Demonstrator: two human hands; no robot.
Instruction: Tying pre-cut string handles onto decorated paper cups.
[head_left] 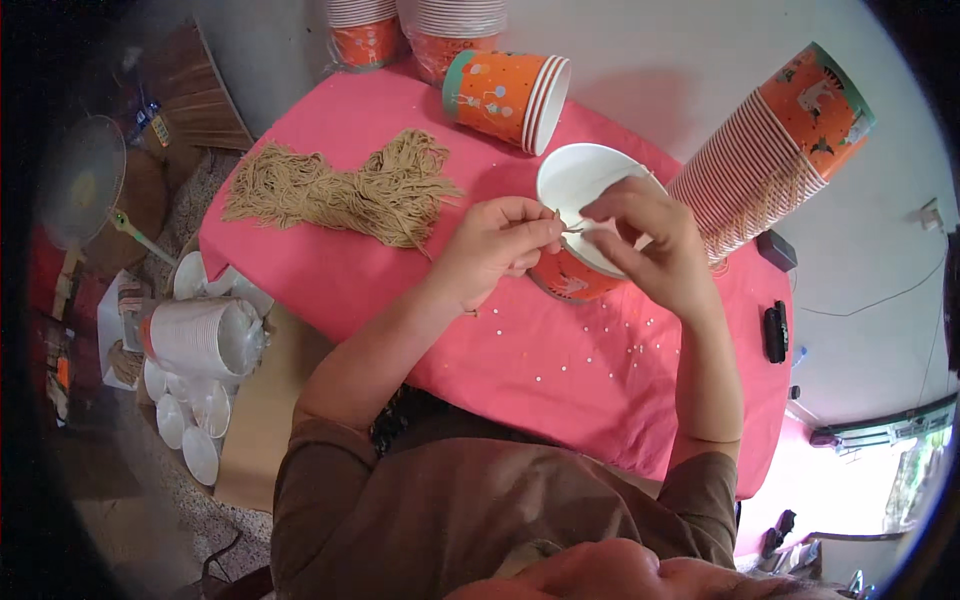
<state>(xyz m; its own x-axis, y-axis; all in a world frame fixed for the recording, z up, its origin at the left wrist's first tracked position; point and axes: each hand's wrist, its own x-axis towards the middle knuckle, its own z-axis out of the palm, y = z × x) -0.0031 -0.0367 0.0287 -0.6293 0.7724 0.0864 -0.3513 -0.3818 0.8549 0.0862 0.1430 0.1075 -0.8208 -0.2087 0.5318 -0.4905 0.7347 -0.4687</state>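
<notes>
My left hand (pixel 492 245) is closed in a pinch on the end of a thin tan cord (pixel 572 230). My right hand (pixel 662 245) hovers just beside it, thumb and fingers apart around the cord's tip. Below both hands stands an upright orange paper bucket (pixel 568 281) with a white inside, its rim partly hidden by my fingers. To the left on the pink cloth lies a loose bundle of tan cords (pixel 345 195). Whether the cord passes through the bucket's wall is hard to make out.
Nested orange buckets (pixel 500 95) lie on their side behind. A tall leaning stack of buckets (pixel 755 150) stands right, cords draped over it. Small white dots are scattered on the pink tablecloth (pixel 480 350). A black object (pixel 775 332) sits at the right edge; bagged white tubs (pixel 200 335) are lower left.
</notes>
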